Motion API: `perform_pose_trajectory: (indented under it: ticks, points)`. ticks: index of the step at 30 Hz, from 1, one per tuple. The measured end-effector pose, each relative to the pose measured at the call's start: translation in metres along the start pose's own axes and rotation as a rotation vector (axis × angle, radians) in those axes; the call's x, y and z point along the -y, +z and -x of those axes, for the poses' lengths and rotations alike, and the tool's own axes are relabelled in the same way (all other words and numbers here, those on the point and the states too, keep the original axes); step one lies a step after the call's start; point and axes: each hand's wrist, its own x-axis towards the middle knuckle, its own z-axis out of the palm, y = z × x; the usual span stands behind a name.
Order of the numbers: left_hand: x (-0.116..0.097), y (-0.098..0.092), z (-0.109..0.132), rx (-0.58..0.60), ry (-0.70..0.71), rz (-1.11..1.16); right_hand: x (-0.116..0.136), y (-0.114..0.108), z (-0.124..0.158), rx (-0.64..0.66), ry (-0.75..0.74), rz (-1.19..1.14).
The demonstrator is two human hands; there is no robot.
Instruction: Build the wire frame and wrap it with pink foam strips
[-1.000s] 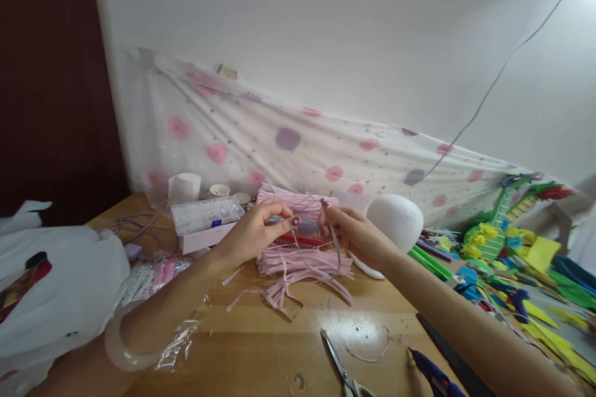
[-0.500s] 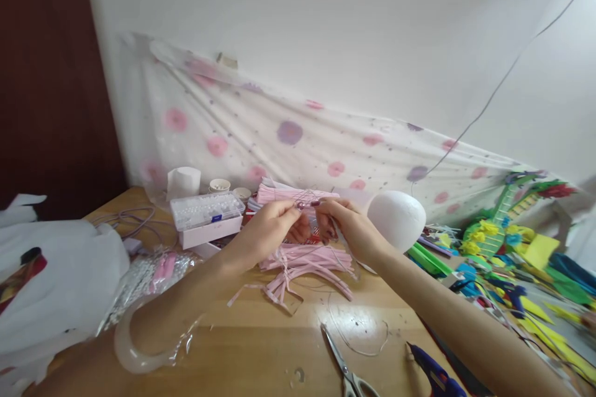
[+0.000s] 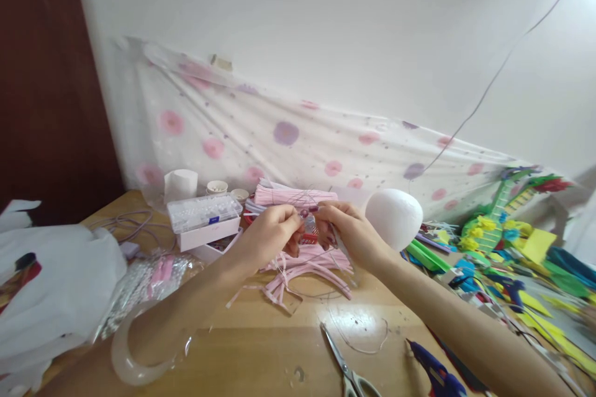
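On our wooden table (image 3: 242,347), by the wall (image 3: 326,25), a clear case (image 3: 195,217) holds white bits (image 3: 218,204) — our left hand (image 3: 278,226) and right hand (image 3: 347,226) pinch wire (image 3: 321,296) (thin).

White egg-shaped form (image 3: 394,218), pink-dotted sheet (image 3: 321,142) behind it, white bag (image 3: 69,282) well to its left, yellow flowers (image 3: 486,224) to its right

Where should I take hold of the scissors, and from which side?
Take the scissors by the handles, probably from the near side: they lie flat, tips pointing away, with the finger loops nearest, partly cut off by the frame's lower edge.
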Motion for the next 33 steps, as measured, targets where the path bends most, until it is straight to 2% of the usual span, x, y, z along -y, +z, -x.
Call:
perform_pose_trajectory:
  ticks: [7,10,15,18,25,30,33]
  points:
    - [-0.005,-0.001,0.011,-0.032,0.036,-0.234,0.000,-0.005,0.006,-0.001,0.005,0.011]
    - [-0.010,-0.004,0.014,-0.007,0.090,-0.279,0.001,-0.007,0.006,-0.016,0.003,-0.008]
    - [-0.018,-0.017,0.018,0.026,0.191,-0.230,0.002,-0.014,0.003,-0.102,-0.001,-0.091]
    - [-0.022,-0.022,0.019,0.023,0.163,-0.198,0.003,-0.014,0.000,-0.132,0.026,-0.164]
    - [-0.025,-0.024,0.013,0.019,0.057,0.048,0.004,-0.006,-0.001,-0.139,0.094,-0.309]
    - [-0.024,-0.021,0.016,-0.047,0.092,0.002,0.002,-0.004,0.004,-0.126,0.140,-0.371]
    - [-0.023,-0.015,0.017,-0.154,0.095,0.043,0.000,-0.002,0.006,-0.125,0.155,-0.412]
